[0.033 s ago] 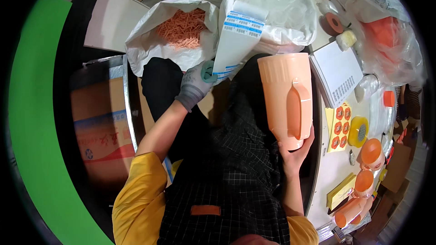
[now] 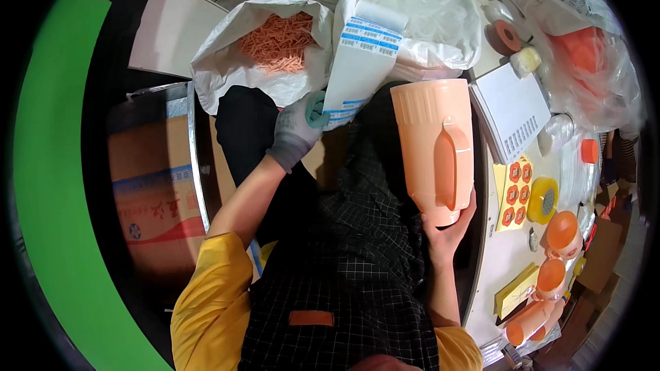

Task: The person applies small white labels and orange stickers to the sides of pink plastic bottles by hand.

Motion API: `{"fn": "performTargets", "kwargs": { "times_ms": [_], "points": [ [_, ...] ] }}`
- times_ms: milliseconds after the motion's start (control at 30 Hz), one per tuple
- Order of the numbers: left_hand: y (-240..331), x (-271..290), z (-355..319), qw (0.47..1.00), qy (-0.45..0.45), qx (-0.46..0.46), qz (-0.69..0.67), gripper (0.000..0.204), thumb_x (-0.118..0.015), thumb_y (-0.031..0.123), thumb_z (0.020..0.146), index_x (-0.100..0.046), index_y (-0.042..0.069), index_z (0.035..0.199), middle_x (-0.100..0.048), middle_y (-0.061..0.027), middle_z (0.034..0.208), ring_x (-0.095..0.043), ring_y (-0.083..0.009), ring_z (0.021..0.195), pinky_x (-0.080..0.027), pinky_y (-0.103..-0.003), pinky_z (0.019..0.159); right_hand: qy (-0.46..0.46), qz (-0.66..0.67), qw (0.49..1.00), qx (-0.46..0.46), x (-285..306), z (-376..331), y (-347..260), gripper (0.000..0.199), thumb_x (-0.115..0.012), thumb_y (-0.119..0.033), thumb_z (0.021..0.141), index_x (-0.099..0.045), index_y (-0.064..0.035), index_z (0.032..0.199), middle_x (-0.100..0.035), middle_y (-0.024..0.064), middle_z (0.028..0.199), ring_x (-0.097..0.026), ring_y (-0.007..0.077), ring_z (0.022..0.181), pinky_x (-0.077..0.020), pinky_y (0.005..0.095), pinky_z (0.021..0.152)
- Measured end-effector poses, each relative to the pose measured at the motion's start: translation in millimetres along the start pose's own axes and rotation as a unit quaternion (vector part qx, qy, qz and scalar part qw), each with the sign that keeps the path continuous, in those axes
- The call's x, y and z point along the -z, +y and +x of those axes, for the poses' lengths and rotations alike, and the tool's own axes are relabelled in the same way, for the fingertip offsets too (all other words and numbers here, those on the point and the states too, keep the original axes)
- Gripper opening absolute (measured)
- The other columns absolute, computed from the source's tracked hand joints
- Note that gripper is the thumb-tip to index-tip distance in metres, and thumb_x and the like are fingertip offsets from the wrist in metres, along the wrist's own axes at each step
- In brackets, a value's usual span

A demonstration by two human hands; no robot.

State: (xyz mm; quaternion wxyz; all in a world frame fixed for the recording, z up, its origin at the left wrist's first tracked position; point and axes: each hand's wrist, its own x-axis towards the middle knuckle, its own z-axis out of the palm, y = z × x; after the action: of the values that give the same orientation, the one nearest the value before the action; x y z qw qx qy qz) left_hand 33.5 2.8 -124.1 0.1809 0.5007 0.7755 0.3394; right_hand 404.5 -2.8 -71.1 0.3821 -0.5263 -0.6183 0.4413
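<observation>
My left hand (image 2: 295,127), in a grey and green glove, pinches the lower end of a long white strip of barcode labels (image 2: 364,58). Blue-edged labels show at both ends of the strip, and its upper part leans over a white bag. In my bare right hand (image 2: 450,233) rests a peach plastic jug-shaped housing (image 2: 423,141) with a side handle. Its wide end points away from me, while my fingers close round the narrow end, partly hidden behind it.
Pink plastic pieces fill a white sack (image 2: 206,72) ahead; clear parts fill another bag (image 2: 412,10). On the right-hand table are a white label stack (image 2: 505,106), round red stickers (image 2: 512,192), yellow tape (image 2: 542,200) and orange cups (image 2: 562,230). A cardboard box (image 2: 155,196) stands left.
</observation>
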Motion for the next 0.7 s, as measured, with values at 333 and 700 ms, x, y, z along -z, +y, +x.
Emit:
{"fn": "performTargets", "kwargs": {
  "times_ms": [333, 700],
  "points": [
    [16, 29, -29, 0.979, 0.127, -0.157, 0.013, 0.023, -0.080, 0.009, 0.087, -0.078, 0.007, 0.110, -0.076, -0.0128, 0.094, -0.073, -0.0347, 0.086, -0.059, -0.039, 0.078, -0.024, -0.017, 0.999, 0.024, -5, -2, -7, 0.126, -0.092, -0.014, 0.071, -0.013, -0.0029, 0.169, -0.033, 0.0209, 0.164, -0.040, 0.0324, 0.150, -0.0326, 0.0466, 0.125],
    [19, 36, -61, 0.971, 0.136, -0.167, 0.099, 0.009, -0.080, 0.007, 0.080, -0.072, 0.010, 0.084, -0.067, -0.0081, 0.118, -0.062, -0.0354, 0.111, -0.052, -0.044, 0.094, -0.025, -0.011, 0.998, 0.057, 0, -14, 9, 0.133, -0.097, -0.009, 0.067, -0.012, -0.0017, 0.169, -0.033, 0.0192, 0.166, -0.040, 0.0325, 0.150, -0.0346, 0.0455, 0.124]
  ]
}}
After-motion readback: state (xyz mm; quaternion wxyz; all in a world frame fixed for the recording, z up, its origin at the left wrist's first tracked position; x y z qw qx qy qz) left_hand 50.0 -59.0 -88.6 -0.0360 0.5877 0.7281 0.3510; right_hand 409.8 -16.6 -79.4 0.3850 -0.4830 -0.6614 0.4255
